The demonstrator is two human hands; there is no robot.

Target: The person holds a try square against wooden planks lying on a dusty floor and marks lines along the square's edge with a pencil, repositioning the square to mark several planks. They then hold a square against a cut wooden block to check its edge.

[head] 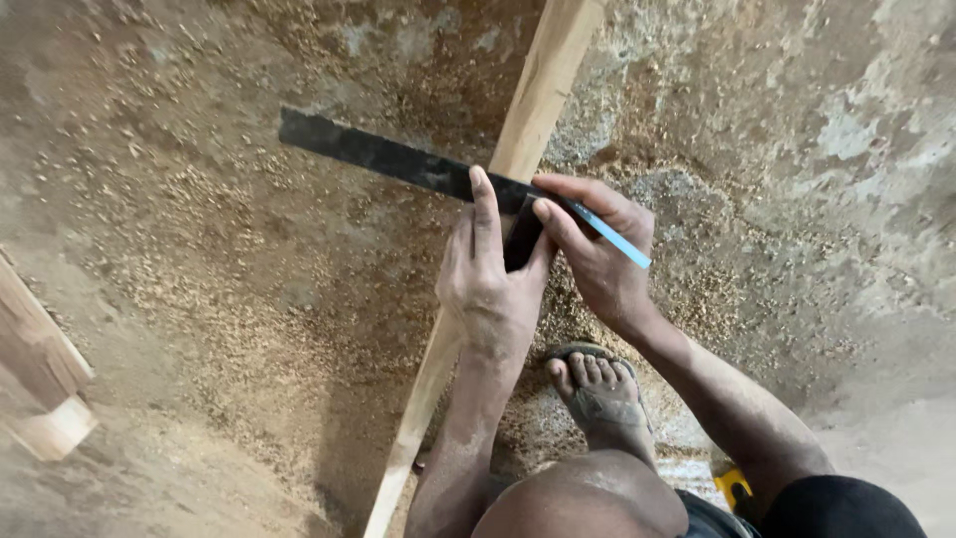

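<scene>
A long pale wooden batten (543, 90) runs from the top centre down to the bottom left of centre. Across it lies a dark metal try square (368, 154), its blade pointing left. My left hand (490, 284) presses the square's stock against the batten, index finger stretched along the blade. My right hand (597, 249) grips a light blue pencil (615, 239), its tip hidden by my fingers at the blade's edge on the batten.
The concrete floor (199, 299) is strewn with sawdust. My bare foot in a sandal (597, 394) rests just right of the batten. A wooden piece (40, 379) juts in at the left edge. A yellow object (734, 486) shows near my right forearm.
</scene>
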